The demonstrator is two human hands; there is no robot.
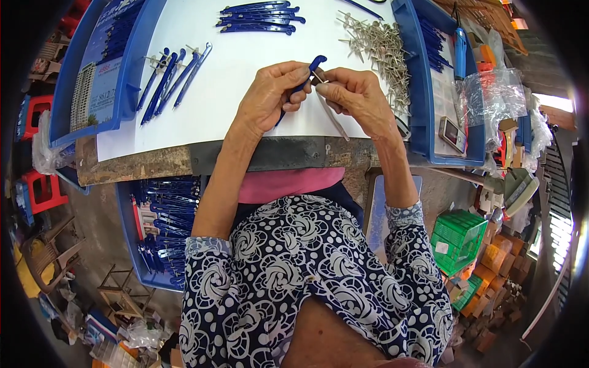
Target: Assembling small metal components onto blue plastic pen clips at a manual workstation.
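Observation:
My left hand (276,92) is closed around a slim blue plastic piece with a hooked end (318,61), held slantwise above the white work sheet. At the hooked end, my right hand (356,95) pinches a small metal pin (319,80) against the blue piece. A thin silver metal strip, perhaps tweezers (334,119), slants down below the right fingers; whether that hand grips it too is hidden. To the left lie several blue pieces with pins (169,80). A stack of similar blue pieces (257,18) lies farther back.
Right of my hands is a heap of metal pins (383,52). Blue trays stand at the left (129,80) and right (423,104), the right one holding a small grey device (453,134). Under the table edge, another tray (129,233) is full of blue pieces. Green crates (457,242) stand lower right.

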